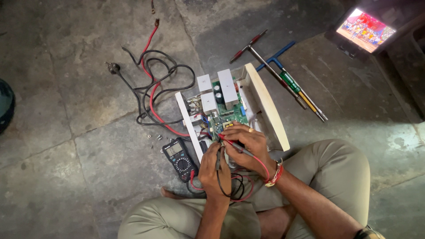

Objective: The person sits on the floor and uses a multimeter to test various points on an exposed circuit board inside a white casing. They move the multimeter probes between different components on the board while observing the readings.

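An opened white appliance case lies on the floor with a green circuit board and white blocks inside. My right hand holds a red probe with its tip on the near edge of the board. My left hand grips a black probe pointing at the same spot. Red and black probe leads loop over my lap. They run to a black multimeter, which lies on the floor left of my hands.
Tangled black and red cables with a plug lie left of the case. Several T-handle tools and screwdrivers lie to the right. A small lit screen sits top right. Small screws rest near the meter. My crossed legs fill the bottom.
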